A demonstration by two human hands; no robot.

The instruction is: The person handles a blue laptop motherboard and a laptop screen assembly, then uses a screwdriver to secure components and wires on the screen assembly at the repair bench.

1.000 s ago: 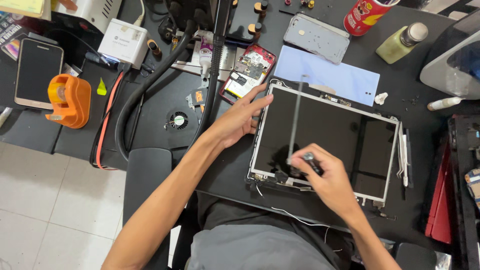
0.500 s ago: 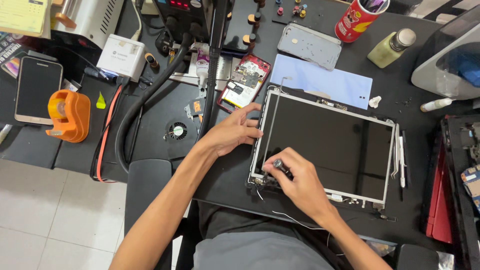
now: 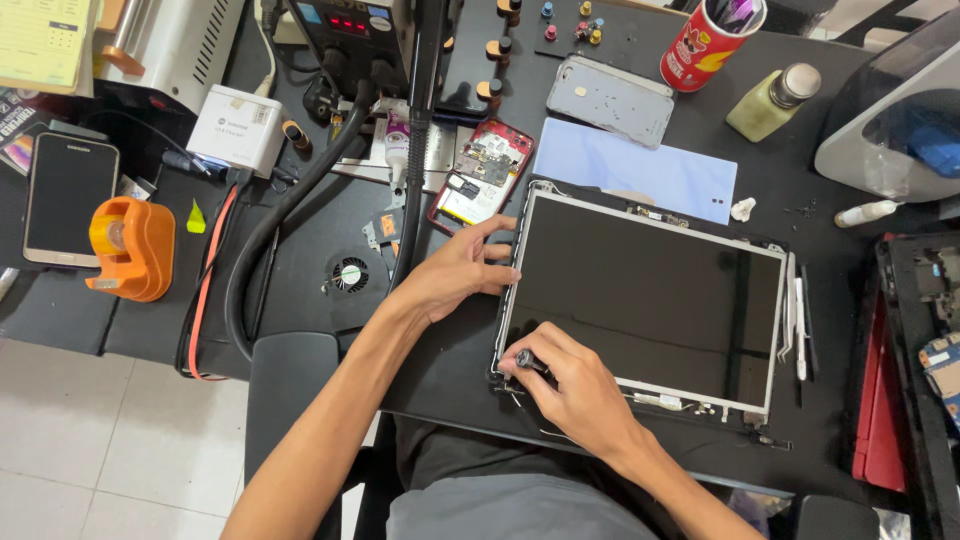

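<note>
A bare laptop screen panel [image 3: 650,300] in its metal frame lies flat on the black bench. My left hand [image 3: 458,270] rests on the panel's left edge, fingers spread and pressing on the frame. My right hand [image 3: 575,390] is closed around a small dark screwdriver [image 3: 528,361], whose tip sits at the panel's near left corner. Thin cables trail from the panel's near edge.
An opened red phone [image 3: 482,180], a grey phone back cover [image 3: 610,100] and a pale blue sheet [image 3: 640,170] lie beyond the panel. A small fan [image 3: 350,274], black hose [image 3: 290,210], orange tape dispenser [image 3: 130,248] and phone [image 3: 68,195] sit left. Tweezers [image 3: 797,315] lie right.
My right hand has moved left along the panel's near edge to its near left corner. My left hand slid slightly down the left edge. The view shifted.
</note>
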